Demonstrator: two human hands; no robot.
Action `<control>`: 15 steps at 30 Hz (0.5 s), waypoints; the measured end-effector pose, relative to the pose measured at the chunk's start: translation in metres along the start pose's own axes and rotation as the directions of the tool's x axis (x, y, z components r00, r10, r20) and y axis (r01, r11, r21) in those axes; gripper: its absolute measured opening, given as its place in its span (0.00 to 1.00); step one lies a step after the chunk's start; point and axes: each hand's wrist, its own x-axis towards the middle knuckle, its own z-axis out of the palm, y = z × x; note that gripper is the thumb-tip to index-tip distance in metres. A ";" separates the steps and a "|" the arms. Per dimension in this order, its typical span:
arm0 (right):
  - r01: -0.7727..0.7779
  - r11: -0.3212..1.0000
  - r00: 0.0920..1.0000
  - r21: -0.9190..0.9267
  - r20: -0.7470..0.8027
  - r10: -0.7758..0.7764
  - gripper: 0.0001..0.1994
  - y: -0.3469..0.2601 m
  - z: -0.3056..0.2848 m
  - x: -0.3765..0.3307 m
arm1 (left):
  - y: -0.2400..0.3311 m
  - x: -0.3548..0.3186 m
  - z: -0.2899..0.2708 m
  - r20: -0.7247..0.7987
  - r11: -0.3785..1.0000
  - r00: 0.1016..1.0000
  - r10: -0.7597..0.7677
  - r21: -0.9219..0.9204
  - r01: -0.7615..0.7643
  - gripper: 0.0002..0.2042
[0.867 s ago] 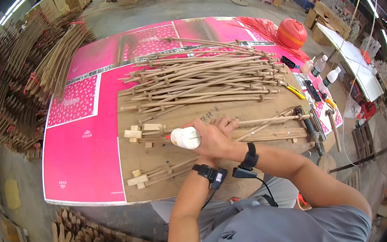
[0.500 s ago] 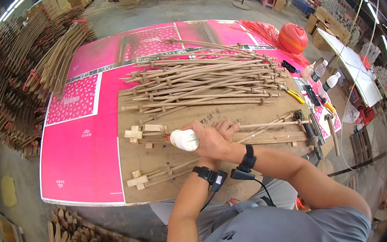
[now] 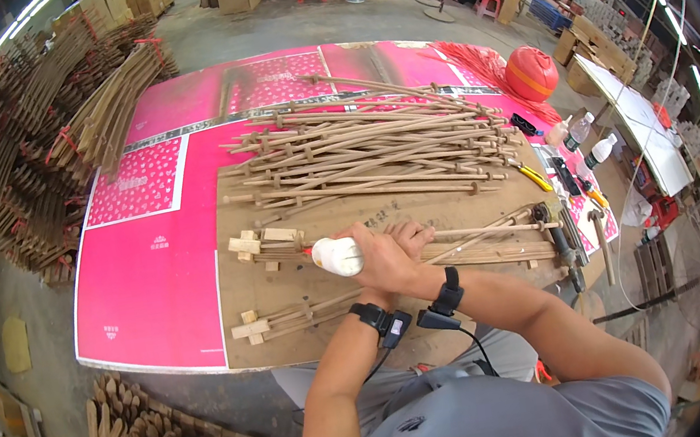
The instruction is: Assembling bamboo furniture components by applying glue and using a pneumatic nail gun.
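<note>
Apparently mid-step at the bench (image 3: 136,289)

The right hand (image 3: 384,258) is wrapped round a white bottle (image 3: 338,257) at its nine o'clock. The left hand (image 3: 410,235) crosses beneath, near thin sticks (image 3: 495,228) running toward three; whether it grips them, I can't tell. Other sticks lie by wooden blocks at nine (image 3: 244,246) and eight o'clock (image 3: 249,329), so the work looks unfinished to me. At twelve lies a loose heap (image 3: 374,133), done or left, I couldn't say. The bottle's body mostly hides its tip.
</note>
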 end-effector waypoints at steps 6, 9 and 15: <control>-0.090 0.996 0.996 -0.024 0.001 0.090 0.26 -0.002 0.000 -0.002 | 0.001 -0.004 0.000 0.026 0.997 0.997 -0.077 -0.006 0.077 0.11; -0.165 0.986 0.986 -0.005 0.020 0.165 0.28 0.001 0.001 -0.005 | -0.003 -0.005 0.007 0.013 0.998 0.998 -0.067 -0.014 0.067 0.12; -0.294 0.875 0.921 0.386 -0.130 0.367 0.28 -0.002 -0.055 -0.036 | -0.002 -0.015 0.029 -0.163 0.757 0.950 -0.266 -0.646 0.101 0.13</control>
